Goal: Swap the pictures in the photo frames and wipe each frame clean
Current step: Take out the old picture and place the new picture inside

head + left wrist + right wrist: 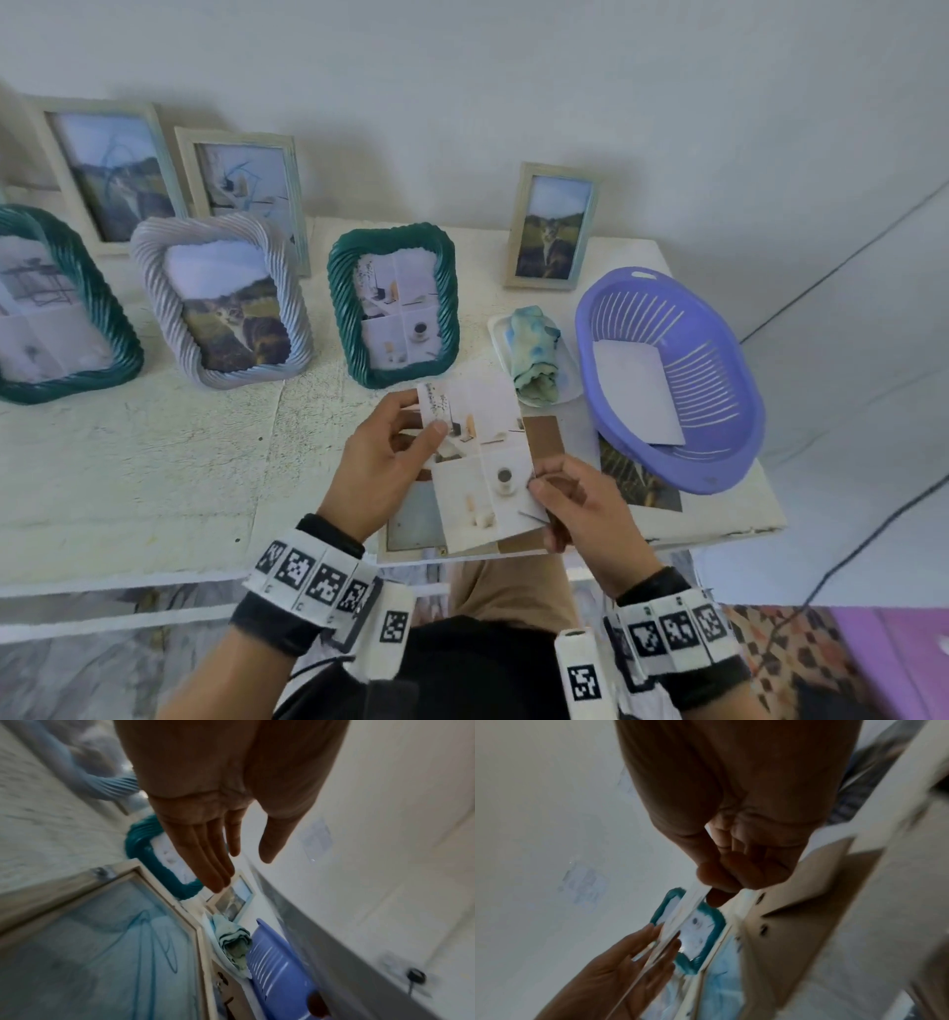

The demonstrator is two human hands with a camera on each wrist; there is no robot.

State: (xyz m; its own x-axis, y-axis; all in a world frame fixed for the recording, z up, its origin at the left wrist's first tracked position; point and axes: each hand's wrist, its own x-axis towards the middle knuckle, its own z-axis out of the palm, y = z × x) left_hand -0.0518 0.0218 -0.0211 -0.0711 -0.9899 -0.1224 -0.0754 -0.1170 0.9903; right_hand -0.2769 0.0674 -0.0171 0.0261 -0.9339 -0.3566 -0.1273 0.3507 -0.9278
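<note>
With both my left hand (382,452) and right hand (575,501) pinching the four-panel paper print (480,462) above the opened pale wooden frame (411,529), refitting and wiping remained.

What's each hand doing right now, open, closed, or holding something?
Left hand: pinches the photo print at its upper left edge.
Right hand: pinches the same print at its lower right edge.

Probably a home: framed photos (395,303) on a white table (154,462).
</note>
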